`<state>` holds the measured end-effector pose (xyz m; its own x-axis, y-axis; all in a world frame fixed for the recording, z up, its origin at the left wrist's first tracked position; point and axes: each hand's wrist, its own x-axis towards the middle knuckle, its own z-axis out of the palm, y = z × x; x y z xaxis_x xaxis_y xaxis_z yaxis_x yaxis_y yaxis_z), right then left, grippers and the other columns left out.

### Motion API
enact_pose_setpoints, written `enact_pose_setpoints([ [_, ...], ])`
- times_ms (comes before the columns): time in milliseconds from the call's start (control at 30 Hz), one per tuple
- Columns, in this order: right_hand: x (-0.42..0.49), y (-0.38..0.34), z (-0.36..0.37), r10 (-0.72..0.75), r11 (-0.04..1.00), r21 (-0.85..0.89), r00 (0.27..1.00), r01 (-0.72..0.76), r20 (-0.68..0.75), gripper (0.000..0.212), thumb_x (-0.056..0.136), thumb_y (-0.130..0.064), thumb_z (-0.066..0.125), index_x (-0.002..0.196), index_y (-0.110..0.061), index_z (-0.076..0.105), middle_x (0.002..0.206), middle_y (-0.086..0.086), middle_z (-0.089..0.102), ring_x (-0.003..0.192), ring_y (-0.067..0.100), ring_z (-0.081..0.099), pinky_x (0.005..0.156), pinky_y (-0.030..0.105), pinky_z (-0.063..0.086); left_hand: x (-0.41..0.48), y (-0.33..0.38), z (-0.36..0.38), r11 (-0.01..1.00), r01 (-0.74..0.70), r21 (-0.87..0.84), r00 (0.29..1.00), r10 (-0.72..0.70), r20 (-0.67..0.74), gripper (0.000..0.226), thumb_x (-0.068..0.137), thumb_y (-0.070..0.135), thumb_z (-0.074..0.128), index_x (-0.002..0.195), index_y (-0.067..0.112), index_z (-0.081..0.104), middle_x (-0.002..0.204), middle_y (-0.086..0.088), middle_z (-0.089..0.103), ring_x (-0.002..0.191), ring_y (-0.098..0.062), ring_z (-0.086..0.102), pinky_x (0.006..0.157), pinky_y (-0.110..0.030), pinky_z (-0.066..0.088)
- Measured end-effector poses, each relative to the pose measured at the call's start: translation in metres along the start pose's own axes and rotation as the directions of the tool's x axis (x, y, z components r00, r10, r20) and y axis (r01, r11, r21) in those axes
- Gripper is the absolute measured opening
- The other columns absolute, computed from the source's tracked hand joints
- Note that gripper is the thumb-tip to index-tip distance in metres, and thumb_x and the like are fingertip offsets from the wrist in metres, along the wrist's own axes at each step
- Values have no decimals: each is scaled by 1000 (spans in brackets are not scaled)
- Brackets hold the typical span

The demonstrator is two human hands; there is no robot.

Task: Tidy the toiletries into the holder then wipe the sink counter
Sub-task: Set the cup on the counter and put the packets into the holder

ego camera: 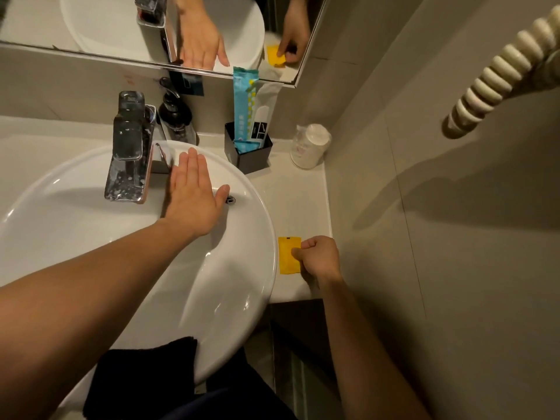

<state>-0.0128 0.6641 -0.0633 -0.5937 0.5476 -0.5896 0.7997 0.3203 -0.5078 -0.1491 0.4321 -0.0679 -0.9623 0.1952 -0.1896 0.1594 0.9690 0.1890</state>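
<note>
Beige tiles close in on a narrow white counter (306,207) with a round sink (91,237) filling most of it, and a mirror (91,25) runs above the back edge. My left hand (194,195) lies flat and open, fingers together, over the sink's far rim beside the tap (130,147), holding nothing. My right hand (319,257) is curled low over the counter's near right corner, thumb and fingertips pinching the right edge of a yellow sachet (288,256) that is flat on the counter, just beside the sink.

At the back, the black holder (251,159) already has a blue packet (242,101) and a white one (263,110) standing in it. A wrapped cup (309,145) sits just right of it, and a dark soap pump (175,113) stands behind the tap.

I judge I'm on the tidying step, with the sachet the last loose flat item. Next calls for peeling it off the counter, which may be fiddly as it lies so flat, then carrying it back and slipping it upright into the holder beside the packets. A dark cloth (142,377) draped at the sink's near edge looks ready for the wiping.
</note>
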Motion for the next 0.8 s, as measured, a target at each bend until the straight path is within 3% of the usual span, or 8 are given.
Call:
enact_pose_setpoints([
  [133,-6,-11,-10,-41,995,87,999,39,23,7,87,-9,73,90,-5,68,89,12,68,74,20,60,61,25,48,0,1,0,1000,1,-1,1000,-1,8,82,102,58,20,158,3,-4,168,-15,-11,155,-30,-11,124,-44,-6],
  [267,-7,-43,-21,-140,963,225,988,150,-60,6,89,-11,74,93,-11,69,86,3,67,78,14,62,66,20,48,-1,1,-2,1000,-1,-6,1000,1,7,82,102,57,21,158,2,-3,168,-16,-11,155,-31,-11,124,-44,-6],
  [500,14,-134,-31,-363,818,388,905,424,-224,12,85,-3,73,85,-14,68,73,-5,61,61,-1,53,62,15,48,-2,2,-4,1000,-5,-5,1000,5,9,82,102,57,19,158,2,-5,167,-16,-13,154,-31,-13,125,-43,-8],
  [800,49,-202,-14,-575,699,332,774,633,-267,23,85,-4,74,81,-24,64,76,-6,63,68,8,55,63,14,48,-1,1,-4,1000,-12,-7,1000,12,-9,82,102,57,19,158,2,-6,167,-16,-13,155,-30,-12,125,-43,-7],
])
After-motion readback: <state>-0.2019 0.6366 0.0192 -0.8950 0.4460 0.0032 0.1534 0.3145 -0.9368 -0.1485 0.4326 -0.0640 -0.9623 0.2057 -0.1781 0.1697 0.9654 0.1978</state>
